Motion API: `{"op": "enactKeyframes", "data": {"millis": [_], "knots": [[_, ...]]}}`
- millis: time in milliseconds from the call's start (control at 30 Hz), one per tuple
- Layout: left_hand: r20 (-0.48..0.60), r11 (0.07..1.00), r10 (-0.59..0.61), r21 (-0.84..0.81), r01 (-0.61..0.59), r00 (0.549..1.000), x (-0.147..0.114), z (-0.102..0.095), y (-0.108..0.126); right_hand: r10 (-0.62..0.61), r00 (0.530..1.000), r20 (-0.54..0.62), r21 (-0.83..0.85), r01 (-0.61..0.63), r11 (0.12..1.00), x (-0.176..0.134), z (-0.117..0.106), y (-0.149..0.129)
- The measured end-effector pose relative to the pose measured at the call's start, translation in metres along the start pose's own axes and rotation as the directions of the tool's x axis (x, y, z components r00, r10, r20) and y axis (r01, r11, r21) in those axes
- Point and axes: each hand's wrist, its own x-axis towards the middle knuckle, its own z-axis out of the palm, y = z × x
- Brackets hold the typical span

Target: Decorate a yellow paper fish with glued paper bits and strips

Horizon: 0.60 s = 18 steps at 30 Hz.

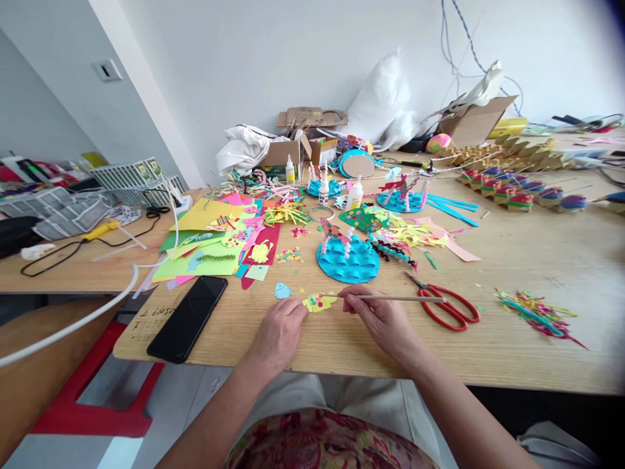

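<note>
A small yellow paper fish [316,302] with coloured dots lies at the table's front edge. My left hand [278,332] pinches its left end between closed fingers. My right hand [378,319] grips a thin wooden stick [410,298], whose near tip reaches the fish's upper edge and whose far end points right, over the scissors. A light blue paper fish [282,290] sits just beyond my left fingers. Behind the hands stands a round blue wavy base [348,260] with pink twisted posts and a red dotted fish [332,231]. Red-handled scissors [446,306] rest right of my right hand.
A black phone [188,319] and stacked coloured paper [205,251] occupy the left. Glue bottles [355,194], more blue bases [403,200] and a green dotted fish [364,219] stand farther back. Paper scraps [537,314] lie right. A white cable [97,329] crosses the left side.
</note>
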Motion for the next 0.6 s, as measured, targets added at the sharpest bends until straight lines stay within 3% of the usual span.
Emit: {"op": "enactKeyframes", "data": {"millis": [600], "knots": [[0.015, 1.0, 0.003, 0.019, -0.003, 1.0, 0.0003, -0.0002, 0.0019, 0.023, 1.0, -0.021, -0.012, -0.023, 1.0, -0.0011, -0.0017, -0.0002]]}}
